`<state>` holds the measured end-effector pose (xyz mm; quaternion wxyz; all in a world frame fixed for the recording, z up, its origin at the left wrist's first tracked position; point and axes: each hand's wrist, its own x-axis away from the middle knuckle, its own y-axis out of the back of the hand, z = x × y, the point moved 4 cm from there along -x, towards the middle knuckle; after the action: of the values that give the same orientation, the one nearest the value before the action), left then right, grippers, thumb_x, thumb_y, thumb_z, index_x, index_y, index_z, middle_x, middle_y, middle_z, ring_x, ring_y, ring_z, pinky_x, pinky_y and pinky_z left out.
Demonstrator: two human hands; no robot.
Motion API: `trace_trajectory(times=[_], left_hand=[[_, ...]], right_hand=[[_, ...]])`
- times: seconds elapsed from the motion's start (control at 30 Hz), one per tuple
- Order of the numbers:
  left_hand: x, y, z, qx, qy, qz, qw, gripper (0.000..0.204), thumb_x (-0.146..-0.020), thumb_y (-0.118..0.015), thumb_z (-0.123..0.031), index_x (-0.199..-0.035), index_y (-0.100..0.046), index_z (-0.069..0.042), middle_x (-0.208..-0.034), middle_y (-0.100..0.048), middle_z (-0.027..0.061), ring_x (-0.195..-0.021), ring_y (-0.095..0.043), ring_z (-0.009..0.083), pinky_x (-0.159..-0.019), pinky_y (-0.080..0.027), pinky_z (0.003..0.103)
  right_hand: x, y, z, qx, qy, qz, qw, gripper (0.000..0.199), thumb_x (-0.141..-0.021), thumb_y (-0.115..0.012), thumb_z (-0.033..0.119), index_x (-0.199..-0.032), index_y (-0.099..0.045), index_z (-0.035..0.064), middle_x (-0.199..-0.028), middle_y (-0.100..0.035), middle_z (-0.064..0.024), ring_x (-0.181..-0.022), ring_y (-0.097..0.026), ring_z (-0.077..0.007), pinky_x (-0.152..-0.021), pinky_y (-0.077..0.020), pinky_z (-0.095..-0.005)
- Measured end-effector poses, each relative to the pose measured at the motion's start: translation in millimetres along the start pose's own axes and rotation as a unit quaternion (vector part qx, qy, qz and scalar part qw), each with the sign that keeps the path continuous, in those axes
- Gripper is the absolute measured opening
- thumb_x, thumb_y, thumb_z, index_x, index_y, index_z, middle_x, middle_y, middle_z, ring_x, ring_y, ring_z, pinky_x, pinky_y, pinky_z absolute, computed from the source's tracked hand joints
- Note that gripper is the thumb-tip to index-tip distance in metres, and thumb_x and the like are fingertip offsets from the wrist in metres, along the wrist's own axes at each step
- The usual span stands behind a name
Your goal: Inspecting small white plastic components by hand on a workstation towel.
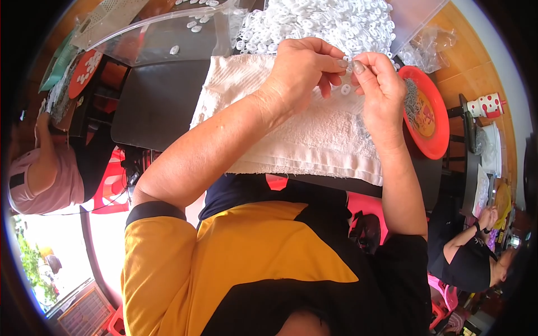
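Observation:
Above a cream towel, my left hand and my right hand meet fingertip to fingertip. Both are closed in a pinch around a small white plastic piece, mostly hidden by thumbs and fingers. Just below the fingertips shows a white oval ring piece; whether it hangs or lies on the towel I cannot tell. Beyond my hands a large heap of similar white plastic pieces fills a clear bin. Beside my right wrist stands a red dish with a pile of small grey metal parts.
A clear plastic tray with a few white pieces stands at the far left of the dark table. Crumpled clear bags lie at the far right. One person sits at the left, another at the right.

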<state>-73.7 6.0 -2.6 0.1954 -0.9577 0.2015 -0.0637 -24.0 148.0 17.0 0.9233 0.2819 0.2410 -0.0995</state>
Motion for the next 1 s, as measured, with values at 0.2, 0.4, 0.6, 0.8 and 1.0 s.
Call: trace_trajectory(times=[0.2, 0.4, 0.6, 0.8, 1.0], left_hand=[[0.1, -0.3, -0.9, 0.003, -0.005, 0.017, 1.000, 0.012, -0.085, -0.064, -0.001, -0.092, -0.062, 0.008, -0.075, -0.065, 0.0128, -0.060, -0.063, 0.0161, -0.045, -0.046, 0.025], [-0.2, 1.2, -1.3, 0.003, -0.017, 0.011, 1.000, 0.012, -0.086, -0.064, -0.002, -0.092, -0.062, 0.008, -0.076, -0.065, 0.0137, -0.060, -0.063, 0.0164, -0.043, -0.046, 0.025], [0.6, -0.5, -1.7, -0.009, -0.029, 0.016, 0.999, 0.011, -0.087, -0.064, -0.003, -0.091, -0.062, 0.007, -0.076, -0.065, 0.0135, -0.060, -0.063, 0.0161, -0.044, -0.047, 0.025], [3.3, -3.4, -3.8, 0.002, -0.048, 0.005, 0.999, 0.006, -0.081, -0.065, 0.001, -0.083, -0.063, 0.006, -0.070, -0.064, 0.0105, -0.055, -0.061, 0.0133, -0.039, -0.046, 0.025], [3.9, -4.6, -2.5, -0.060, -0.074, -0.003, 0.995, 0.006, -0.082, -0.066, 0.000, -0.083, -0.063, 0.005, -0.068, -0.063, 0.0083, -0.055, -0.060, 0.0110, -0.039, -0.046, 0.024]], right_hand=[[-0.4, 1.3, 2.4, 0.017, 0.015, -0.004, 1.000, 0.007, -0.094, -0.059, 0.010, -0.095, -0.062, 0.0037, -0.082, -0.061, 0.0013, -0.070, -0.055, -0.0056, -0.059, -0.0444, -0.0212], [0.0, 3.5, 3.3, -0.003, 0.009, -0.024, 1.000, 0.008, -0.094, -0.059, 0.011, -0.095, -0.062, 0.0035, -0.081, -0.061, 0.0010, -0.070, -0.054, -0.0058, -0.059, -0.0445, -0.0214], [-0.8, 4.3, 5.2, 0.017, 0.016, -0.012, 1.000, 0.009, -0.094, -0.060, 0.012, -0.094, -0.062, 0.0036, -0.078, -0.060, 0.0008, -0.068, -0.054, -0.0061, -0.058, -0.0445, -0.0220], [-1.7, 3.3, 8.1, 0.036, 0.048, -0.011, 0.998, 0.008, -0.093, -0.060, 0.011, -0.094, -0.061, 0.0030, -0.077, -0.059, -0.0002, -0.066, -0.053, -0.0067, -0.057, -0.0443, -0.0227], [-1.3, 3.4, 13.9, 0.103, 0.121, -0.012, 0.987, 0.007, -0.093, -0.061, 0.009, -0.093, -0.060, 0.0017, -0.073, -0.058, -0.0003, -0.062, -0.052, -0.0075, -0.055, -0.0435, -0.0228]])
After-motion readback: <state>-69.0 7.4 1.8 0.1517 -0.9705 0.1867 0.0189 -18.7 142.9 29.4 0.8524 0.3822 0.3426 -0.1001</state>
